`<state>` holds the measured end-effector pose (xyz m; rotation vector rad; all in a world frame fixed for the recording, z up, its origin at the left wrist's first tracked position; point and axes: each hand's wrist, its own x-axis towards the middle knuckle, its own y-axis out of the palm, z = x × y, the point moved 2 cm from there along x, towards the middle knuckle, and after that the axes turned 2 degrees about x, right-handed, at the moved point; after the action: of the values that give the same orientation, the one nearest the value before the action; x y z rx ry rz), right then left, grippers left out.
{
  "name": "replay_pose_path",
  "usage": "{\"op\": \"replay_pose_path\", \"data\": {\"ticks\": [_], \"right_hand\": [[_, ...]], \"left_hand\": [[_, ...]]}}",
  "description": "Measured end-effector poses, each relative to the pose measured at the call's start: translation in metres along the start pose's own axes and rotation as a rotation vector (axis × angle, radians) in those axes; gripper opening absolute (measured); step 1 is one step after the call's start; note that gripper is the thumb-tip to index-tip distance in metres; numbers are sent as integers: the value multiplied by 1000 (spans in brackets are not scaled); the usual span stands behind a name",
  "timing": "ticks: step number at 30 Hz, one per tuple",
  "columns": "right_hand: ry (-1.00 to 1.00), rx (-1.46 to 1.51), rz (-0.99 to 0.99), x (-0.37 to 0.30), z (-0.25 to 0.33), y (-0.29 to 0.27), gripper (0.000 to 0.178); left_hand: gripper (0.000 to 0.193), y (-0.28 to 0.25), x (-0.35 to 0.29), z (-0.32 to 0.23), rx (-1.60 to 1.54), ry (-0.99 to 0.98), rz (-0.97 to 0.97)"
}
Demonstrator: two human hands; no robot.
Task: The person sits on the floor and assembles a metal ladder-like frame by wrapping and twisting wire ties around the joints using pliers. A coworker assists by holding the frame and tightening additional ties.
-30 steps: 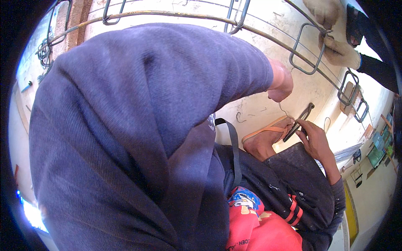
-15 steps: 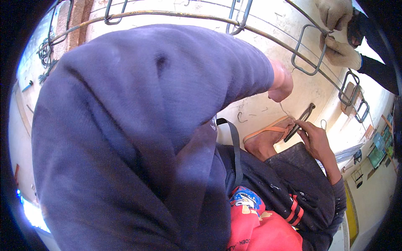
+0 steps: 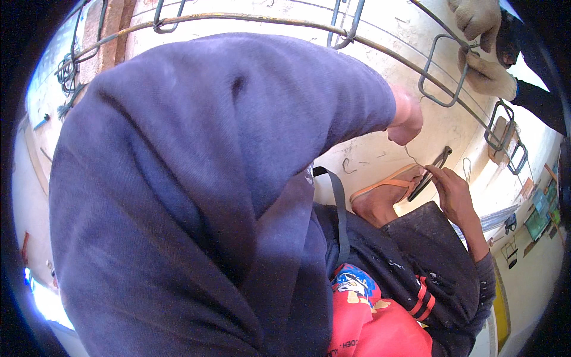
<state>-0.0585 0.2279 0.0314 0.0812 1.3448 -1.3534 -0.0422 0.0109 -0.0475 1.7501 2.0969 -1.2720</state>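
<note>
My left hand (image 3: 407, 122) comes out of a dark blue sleeve, with its fingers closed. From under it a thin tie wire (image 3: 411, 156) runs down to my right hand (image 3: 455, 193). There the right thumb and forefinger pinch the wire's end, beside my foot in an orange-strapped sandal (image 3: 392, 183). A dark long-handled metal tool (image 3: 443, 157) lies next to the foot, partly hidden by the right hand. Above the left hand, a rusty steel bar (image 3: 380, 47) crosses the view and carries rectangular steel stirrups (image 3: 443, 71). My sleeve covers much of the view.
Another person's gloved hands (image 3: 491, 77) work at a stirrup on the upper right. Bits of cut wire (image 3: 348, 165) are scattered on the floor. A bundle of straight wires (image 3: 496, 219) lies to the right, and a dark coil (image 3: 66, 72) at the far left.
My right hand has risen slightly, and its fingertips now meet at the wire's end. The whole view has shifted a little; the left hand keeps its closed shape.
</note>
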Motion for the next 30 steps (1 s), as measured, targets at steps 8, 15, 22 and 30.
{"op": "replay_pose_path", "data": {"ticks": [8, 15, 22, 30], "right_hand": [[48, 20, 25, -4, -25, 8, 26], [150, 32, 19, -7, -29, -3, 21], [111, 4, 82, 1, -23, 2, 29], [17, -87, 109, 11, -27, 22, 31]], "left_hand": [[22, -16, -21, -9, -172, 5, -486], [37, -45, -24, -2, 206, -63, -1137], [57, -25, -6, 16, 134, -259, -882], [43, -27, 3, 22, 24, -187, -924]]}}
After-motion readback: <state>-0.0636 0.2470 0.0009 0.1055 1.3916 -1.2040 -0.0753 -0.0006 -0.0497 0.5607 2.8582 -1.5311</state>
